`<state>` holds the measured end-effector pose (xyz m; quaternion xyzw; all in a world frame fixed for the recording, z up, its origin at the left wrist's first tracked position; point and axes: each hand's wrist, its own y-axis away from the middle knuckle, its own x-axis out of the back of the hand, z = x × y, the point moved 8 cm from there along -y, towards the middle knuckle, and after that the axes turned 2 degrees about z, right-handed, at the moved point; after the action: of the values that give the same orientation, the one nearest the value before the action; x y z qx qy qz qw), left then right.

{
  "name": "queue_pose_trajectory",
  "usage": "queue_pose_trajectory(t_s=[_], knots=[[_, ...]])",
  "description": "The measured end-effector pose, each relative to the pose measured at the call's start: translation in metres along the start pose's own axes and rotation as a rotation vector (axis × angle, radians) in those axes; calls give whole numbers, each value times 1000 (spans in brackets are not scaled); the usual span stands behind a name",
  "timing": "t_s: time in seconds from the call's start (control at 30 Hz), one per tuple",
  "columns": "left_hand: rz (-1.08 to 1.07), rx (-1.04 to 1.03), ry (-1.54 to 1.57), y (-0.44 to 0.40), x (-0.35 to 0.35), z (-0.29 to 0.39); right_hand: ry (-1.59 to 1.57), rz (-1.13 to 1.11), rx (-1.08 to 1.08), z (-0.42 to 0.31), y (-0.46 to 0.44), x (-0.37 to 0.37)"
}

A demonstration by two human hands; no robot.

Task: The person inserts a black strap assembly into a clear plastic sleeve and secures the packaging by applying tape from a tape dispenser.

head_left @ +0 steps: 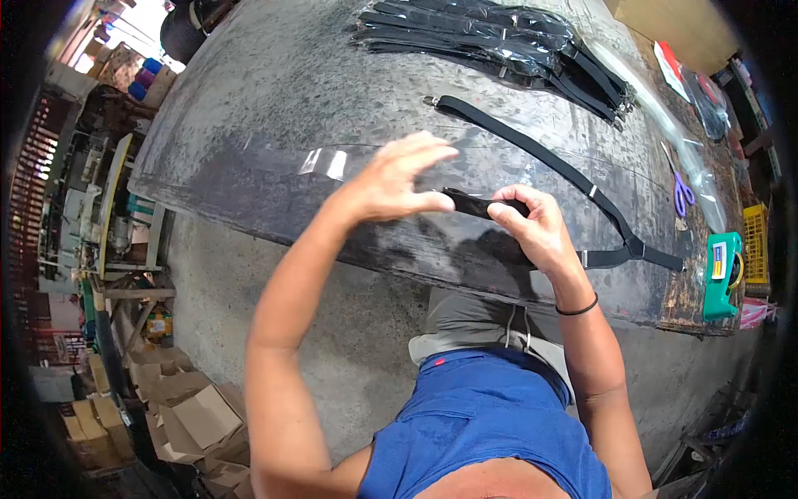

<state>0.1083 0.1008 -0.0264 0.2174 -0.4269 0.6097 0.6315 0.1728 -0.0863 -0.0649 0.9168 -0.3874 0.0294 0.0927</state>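
Note:
My right hand (532, 226) pinches a short stretch of black strap (470, 203) between thumb and fingers, just above the table's near edge. My left hand (397, 181) is open at the strap's other end, fingers spread, its thumb close to or touching the strap; I cannot tell which. Beyond the hands lie black suspenders (532, 148) with a metal clip at the far end and a Y-shaped joint at the right. One branch runs behind my right wrist, so whether it joins the held strap is hidden.
A pile of black suspenders in clear plastic (482, 37) lies at the table's far side. Clear film (324, 163) rests left of my hands. At the right are purple scissors (682, 194), a green tape dispenser (721, 274) and a yellow crate (756, 241). Cardboard boxes (199, 416) stand lower left.

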Motion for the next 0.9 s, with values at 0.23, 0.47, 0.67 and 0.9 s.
queue_pose_trajectory(t_s=[0.23,0.47,0.67,0.9], knots=[[-496,317,567,-26,-48,7,108,-3,160,-10,1,7],[-610,506,627,-6,-48,-5,-50,-212,28,10,10,17],[-701,478,473,-9,-62,-3,262,-137,246,-3,8,-10],[-630,459,537,-10,-70,-6,246,-162,111,20,15,22]])
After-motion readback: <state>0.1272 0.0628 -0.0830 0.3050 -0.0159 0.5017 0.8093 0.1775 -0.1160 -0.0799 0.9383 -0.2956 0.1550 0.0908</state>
